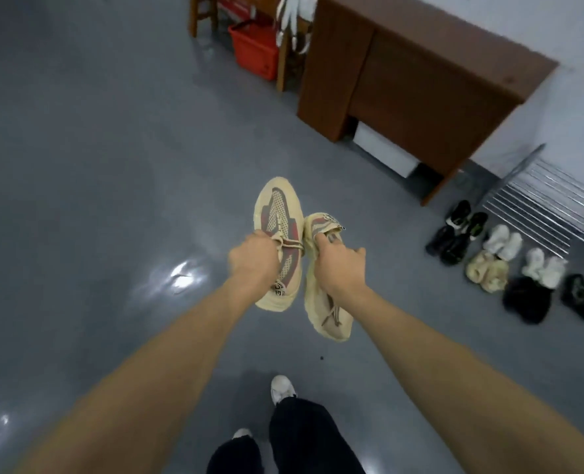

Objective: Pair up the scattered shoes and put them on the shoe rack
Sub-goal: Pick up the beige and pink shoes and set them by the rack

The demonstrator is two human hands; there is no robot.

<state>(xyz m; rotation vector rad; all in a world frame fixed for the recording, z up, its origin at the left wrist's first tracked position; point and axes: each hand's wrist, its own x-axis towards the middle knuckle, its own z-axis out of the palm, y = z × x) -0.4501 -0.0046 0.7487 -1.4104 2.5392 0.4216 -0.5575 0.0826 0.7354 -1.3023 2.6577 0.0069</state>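
I hold two matching beige knit sneakers with red and grey stripes above the grey floor. My left hand [254,260] grips the left sneaker [276,213] at its laces, toe pointing away. My right hand [338,265] grips the right sneaker [324,302] by its collar, toe pointing toward me. The two shoes hang side by side, nearly touching. A metal wire shoe rack [543,203] stands at the right against the wall. On the floor in front of it lie paired shoes: black sneakers [454,234], white slippers [504,242], beige fluffy slippers [485,271].
More white slippers [543,266], black fluffy slippers [526,299] and a dark pair [583,295] lie at the far right. A brown wooden desk [417,87] stands beyond the rack, with a red basket [254,49] and a stool [203,12] behind. My legs and white shoes [282,388] are below.
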